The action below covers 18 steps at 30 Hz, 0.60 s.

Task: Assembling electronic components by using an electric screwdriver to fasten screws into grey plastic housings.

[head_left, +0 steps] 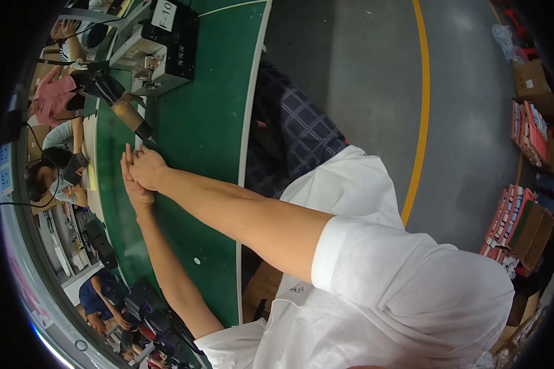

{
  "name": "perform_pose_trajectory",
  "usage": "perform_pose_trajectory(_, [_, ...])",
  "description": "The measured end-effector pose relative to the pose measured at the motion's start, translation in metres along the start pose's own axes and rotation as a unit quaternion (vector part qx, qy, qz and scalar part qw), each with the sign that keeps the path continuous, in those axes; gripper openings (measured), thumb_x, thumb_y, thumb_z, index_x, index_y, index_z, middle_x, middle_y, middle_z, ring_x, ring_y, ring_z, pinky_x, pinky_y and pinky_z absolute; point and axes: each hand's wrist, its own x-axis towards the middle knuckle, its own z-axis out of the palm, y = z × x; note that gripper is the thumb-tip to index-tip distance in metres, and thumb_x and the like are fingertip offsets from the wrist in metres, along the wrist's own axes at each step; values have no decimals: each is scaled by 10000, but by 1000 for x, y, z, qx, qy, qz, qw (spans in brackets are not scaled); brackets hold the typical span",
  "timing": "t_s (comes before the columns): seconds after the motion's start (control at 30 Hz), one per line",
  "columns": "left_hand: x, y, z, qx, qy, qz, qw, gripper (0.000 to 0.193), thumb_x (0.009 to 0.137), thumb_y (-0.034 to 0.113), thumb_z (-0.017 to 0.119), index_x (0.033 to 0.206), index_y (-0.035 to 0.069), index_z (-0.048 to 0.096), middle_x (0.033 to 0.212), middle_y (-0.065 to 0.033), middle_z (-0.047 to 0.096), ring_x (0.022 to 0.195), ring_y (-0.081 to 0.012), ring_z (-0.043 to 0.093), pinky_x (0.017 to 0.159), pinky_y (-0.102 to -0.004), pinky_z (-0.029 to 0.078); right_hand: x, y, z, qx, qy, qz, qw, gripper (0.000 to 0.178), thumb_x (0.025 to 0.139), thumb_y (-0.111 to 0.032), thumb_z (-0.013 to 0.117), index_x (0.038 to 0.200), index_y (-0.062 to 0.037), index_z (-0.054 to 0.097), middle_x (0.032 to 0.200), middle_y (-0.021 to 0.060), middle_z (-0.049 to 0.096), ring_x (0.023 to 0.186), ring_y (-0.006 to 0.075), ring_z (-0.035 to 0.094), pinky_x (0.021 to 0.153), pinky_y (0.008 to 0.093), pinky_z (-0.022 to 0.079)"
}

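Observation:
My two hands meet over a green-topped workbench [218, 141]. My left hand [136, 189] has its fingers stretched out, palm against the other hand. My right hand [148, 168] lies against it with fingers curled in. Whether something small sits between them is hidden. Just beyond my fingertips hangs an electric screwdriver [127, 114] with a tan-wrapped grip and a dark tip, touched by neither hand. Near it stands a black and metal box-shaped device [166, 64], with small mechanical parts at its open end.
A small white disc [197, 261] lies on the bench. The bench's pale edge [250, 123] borders a grey floor with a yellow line [421, 123]. Co-workers [58, 157] sit across the bench. Cartons [529, 237] and stacked red-and-white bundles [505, 215] stand across the floor.

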Motion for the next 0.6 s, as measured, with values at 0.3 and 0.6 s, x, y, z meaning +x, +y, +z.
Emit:
perform_pose_trajectory(0.3, [28,20,9,-63,55,-40,996,789,896,541,499,1468,44,279,1534,-143,279,1361,-295,360,1111,-420,314,20,4,33,-28,103,-60,992,498,878,-324,491,1211,35,578,1232,226,592,1197,319,538,1128,463,243])
perform_pose_trajectory(0.6, [30,36,28,-91,98,-89,987,776,912,557,404,1464,27,277,1514,-168,308,1357,-314,358,1125,-434,276,22,10,11,15,56,-74,996,399,846,-323,491,983,-6,689,1139,192,640,1124,292,574,1107,479,256])
